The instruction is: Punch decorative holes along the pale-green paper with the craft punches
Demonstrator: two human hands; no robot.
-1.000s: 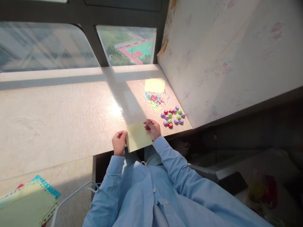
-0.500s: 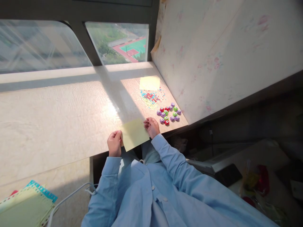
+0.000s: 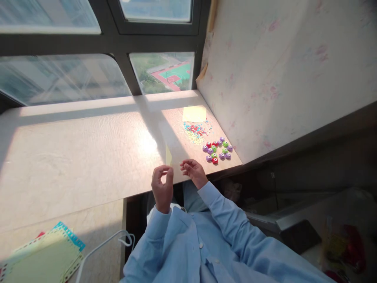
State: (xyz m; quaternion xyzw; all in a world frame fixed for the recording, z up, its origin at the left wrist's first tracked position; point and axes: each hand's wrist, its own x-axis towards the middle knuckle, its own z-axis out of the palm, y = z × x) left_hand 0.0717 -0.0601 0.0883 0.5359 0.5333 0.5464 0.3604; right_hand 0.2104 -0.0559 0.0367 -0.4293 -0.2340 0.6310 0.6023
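Hands [image 3: 176, 179] pinch a thin pale-yellow paper sheet [image 3: 169, 156] edge-on between them, left hand [image 3: 162, 184] nearer, on the tabletop [image 3: 73, 157].

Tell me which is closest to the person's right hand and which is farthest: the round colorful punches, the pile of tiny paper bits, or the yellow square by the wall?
From the right hand:
1. Round colorful punches, just beyond the hand, toward the wall.
2. Pile of tiny paper bits, farther up the table, in the sun.
3. Yellow square, farthest, near the window corner.
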